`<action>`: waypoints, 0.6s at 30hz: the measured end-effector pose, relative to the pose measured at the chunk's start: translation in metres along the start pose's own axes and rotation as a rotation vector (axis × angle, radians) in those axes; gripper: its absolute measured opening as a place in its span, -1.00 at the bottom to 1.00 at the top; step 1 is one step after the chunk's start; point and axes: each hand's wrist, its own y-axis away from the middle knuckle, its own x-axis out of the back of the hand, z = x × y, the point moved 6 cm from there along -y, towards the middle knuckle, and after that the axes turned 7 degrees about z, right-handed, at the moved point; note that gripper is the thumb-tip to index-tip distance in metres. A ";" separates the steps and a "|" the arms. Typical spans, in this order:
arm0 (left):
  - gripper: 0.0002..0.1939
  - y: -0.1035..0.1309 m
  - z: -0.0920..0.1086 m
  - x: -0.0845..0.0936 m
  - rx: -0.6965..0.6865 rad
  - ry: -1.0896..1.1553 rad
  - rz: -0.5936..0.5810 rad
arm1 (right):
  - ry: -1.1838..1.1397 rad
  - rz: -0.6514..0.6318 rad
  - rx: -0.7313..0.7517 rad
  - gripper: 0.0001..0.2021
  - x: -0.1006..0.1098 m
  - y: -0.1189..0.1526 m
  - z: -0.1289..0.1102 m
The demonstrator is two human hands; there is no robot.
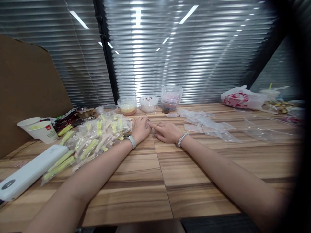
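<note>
My left hand (pixel 141 129), with a watch on its wrist, rests low over the table with its fingers curled together. My right hand (pixel 167 132), wearing a coiled band, meets it from the right; its index finger reaches to the left fingertips and the other fingers are bent under. A small clear or shiny bit shows between the fingertips, too small to name. Beside my left hand lies a pile of clear packets (pixel 97 136) with yellow and pale pieces inside. Flat clear plastic bags (pixel 206 123) are spread to the right of my right hand.
Behind the hands stand a tub with yellow contents (pixel 127 106), a white-filled tub (pixel 149 104) and stacked clear tubs (pixel 172 97). A white bag sealer-like device (pixel 34 171) and paper cups (pixel 45 132) are at left. A red-and-white plastic bag (pixel 240 98) sits far right.
</note>
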 end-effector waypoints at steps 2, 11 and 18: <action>-0.73 0.000 -0.001 -0.001 -0.001 0.008 0.002 | 0.002 0.003 -0.010 -0.37 0.000 0.000 0.001; -0.69 0.002 0.008 0.001 -0.088 -0.016 -0.009 | -0.009 -0.003 -0.006 -0.43 0.002 0.000 -0.001; -0.71 0.003 0.008 0.002 -0.101 -0.031 -0.014 | -0.029 0.002 -0.006 -0.45 0.001 0.000 0.000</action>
